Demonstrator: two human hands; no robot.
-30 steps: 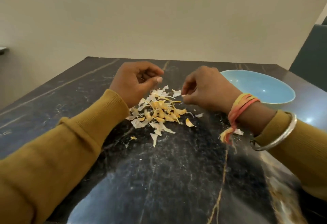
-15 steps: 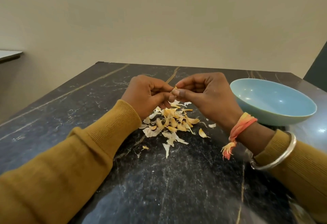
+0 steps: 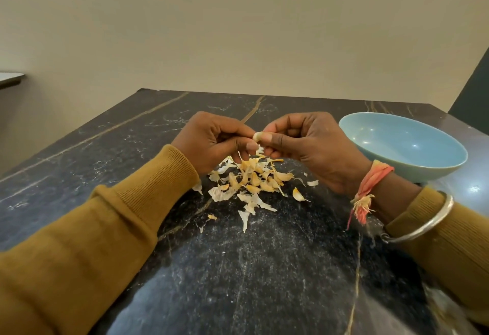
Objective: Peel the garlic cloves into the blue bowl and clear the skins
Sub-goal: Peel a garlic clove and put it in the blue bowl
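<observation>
**A:** so what's actually in the bowl (image 3: 402,146)? looks bare to me

**B:** yeah, from what I can see of the inside it's just glossy blue with a couple of light glints, no cloves showing. It sits by the table's (image 3: 264,281) right edge, toward the far corner, just past the right wrist.

**A:** and the hands?

**B:** both raised a bit over the middle of the table, fingertips meeting. The right hand (image 3: 312,146) is pinching a pale clove (image 3: 257,136) between thumb and fingers, and the left hand (image 3: 211,141) is curled in with its fingertips right up against the same clove. So both are gripping it, pretty much.

**A:** where's the mess?

**B:** the skins (image 3: 248,178) are heaped on the table directly under the hands, white papery bits mixed with yellowish ones. A few strays lie off the pile toward the near edge, and one small piece (image 3: 297,194) sits apart on the right side, near the right wrist. Can't tell if that one's a clove or just peel.
</observation>
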